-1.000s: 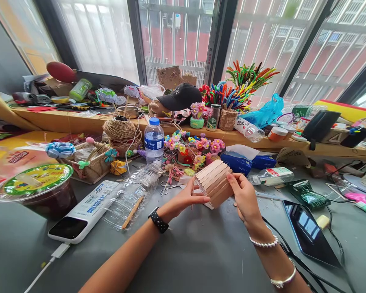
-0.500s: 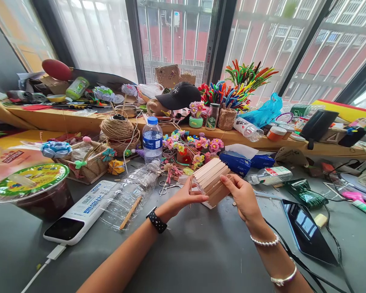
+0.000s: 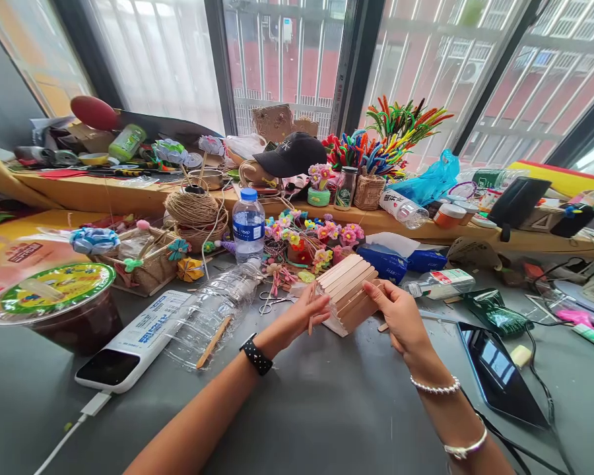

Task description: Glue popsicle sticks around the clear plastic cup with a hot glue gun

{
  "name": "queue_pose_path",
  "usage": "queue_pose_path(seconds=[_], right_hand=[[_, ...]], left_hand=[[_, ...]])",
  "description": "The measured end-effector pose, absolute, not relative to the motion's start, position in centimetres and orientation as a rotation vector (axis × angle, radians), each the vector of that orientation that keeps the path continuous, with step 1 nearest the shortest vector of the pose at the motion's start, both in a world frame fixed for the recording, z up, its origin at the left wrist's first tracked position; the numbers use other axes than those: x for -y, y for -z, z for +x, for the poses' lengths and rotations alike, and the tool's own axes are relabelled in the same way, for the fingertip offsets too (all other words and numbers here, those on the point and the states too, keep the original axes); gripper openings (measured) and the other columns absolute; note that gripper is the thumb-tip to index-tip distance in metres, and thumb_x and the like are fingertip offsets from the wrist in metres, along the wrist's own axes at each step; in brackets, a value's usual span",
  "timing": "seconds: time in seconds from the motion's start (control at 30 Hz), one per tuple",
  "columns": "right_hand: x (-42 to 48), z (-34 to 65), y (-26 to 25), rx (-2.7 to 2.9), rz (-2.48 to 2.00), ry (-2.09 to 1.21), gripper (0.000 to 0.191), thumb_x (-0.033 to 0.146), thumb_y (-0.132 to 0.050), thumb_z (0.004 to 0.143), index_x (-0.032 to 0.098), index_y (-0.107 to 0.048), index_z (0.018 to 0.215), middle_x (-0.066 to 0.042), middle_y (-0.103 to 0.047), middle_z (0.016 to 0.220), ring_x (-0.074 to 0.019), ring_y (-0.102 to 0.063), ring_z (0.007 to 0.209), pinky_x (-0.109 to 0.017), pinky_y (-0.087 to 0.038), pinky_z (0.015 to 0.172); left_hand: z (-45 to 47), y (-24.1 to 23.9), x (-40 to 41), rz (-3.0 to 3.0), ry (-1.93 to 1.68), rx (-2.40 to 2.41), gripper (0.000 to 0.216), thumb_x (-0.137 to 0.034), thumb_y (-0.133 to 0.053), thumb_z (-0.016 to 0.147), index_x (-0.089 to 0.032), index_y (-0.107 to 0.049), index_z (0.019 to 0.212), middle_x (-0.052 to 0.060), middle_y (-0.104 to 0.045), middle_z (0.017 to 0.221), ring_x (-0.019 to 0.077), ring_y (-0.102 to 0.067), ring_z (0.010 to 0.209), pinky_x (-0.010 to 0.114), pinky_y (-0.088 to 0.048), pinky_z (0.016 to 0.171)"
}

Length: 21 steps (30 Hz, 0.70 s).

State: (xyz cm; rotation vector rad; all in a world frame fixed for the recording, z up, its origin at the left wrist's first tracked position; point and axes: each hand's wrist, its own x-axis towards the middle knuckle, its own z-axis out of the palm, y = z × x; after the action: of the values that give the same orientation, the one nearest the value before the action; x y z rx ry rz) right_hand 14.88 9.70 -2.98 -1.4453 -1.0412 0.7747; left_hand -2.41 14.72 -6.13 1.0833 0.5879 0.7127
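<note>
A small box made of wooden craft sticks is held tilted above the grey table, its slatted sides facing up and toward me. My right hand grips its right side, thumb on the near slats and fingers behind. At its left end is my left hand, fingers stretched and apart, close against the edge; whether they touch it I cannot tell. A narrow pale piece shows below the left fingers, too small to make out. Scissors lie behind my left hand.
A clear plastic bottle piece with a loose stick, a power bank and a lidded drink cup stand left. To the right are a phone and cables. A water bottle and pipe-cleaner flowers stand behind.
My left thumb has lifted off the box's near lower edge and the left fingers have straightened. The box has shifted slightly right, still in my right hand.
</note>
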Motion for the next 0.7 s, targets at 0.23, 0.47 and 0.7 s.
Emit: queue_pose_path(seconds=[0.23,0.47,0.7], right_hand=[[-9.6,15.1,2.7,1.010,-1.445,-0.809,0.048,0.058,-0.060,0.058,0.015,-0.062,0.080,-0.003,-0.062,0.076,-0.0114,-0.049,0.057,-0.020,-0.028,0.038],[-9.3,15.3,2.1,1.038,-1.404,-0.797,0.046,0.056,-0.061,0.058,0.015,-0.062,0.080,-0.003,-0.061,0.070,-0.0124,-0.049,0.056,-0.022,-0.032,0.040],[-9.3,14.8,2.5,1.307,-1.475,-0.629,0.031,0.049,-0.060,0.064,0.018,-0.063,0.067,-0.004,-0.060,0.083,-0.0164,-0.052,0.073,-0.027,-0.040,0.061]], left_hand=[[-2.1,7.1,-15.1,0.898,-0.821,-0.768,0.044,-0.039,-0.054,0.078,-0.014,-0.048,0.114,0.013,-0.048,0.121,0.0169,-0.060,0.087,0.033,-0.042,0.092],[-1.9,7.4,-15.5,0.937,-0.989,-0.857,0.044,-0.020,-0.059,0.076,-0.018,-0.042,0.116,0.010,-0.057,0.106,0.0154,-0.062,0.084,0.037,-0.043,0.090],[-2.9,5.0,-15.2,1.094,-1.390,-0.813,0.026,-0.033,-0.058,0.075,-0.015,-0.051,0.092,0.006,-0.064,0.093,0.0169,-0.060,0.088,0.034,-0.043,0.085]])
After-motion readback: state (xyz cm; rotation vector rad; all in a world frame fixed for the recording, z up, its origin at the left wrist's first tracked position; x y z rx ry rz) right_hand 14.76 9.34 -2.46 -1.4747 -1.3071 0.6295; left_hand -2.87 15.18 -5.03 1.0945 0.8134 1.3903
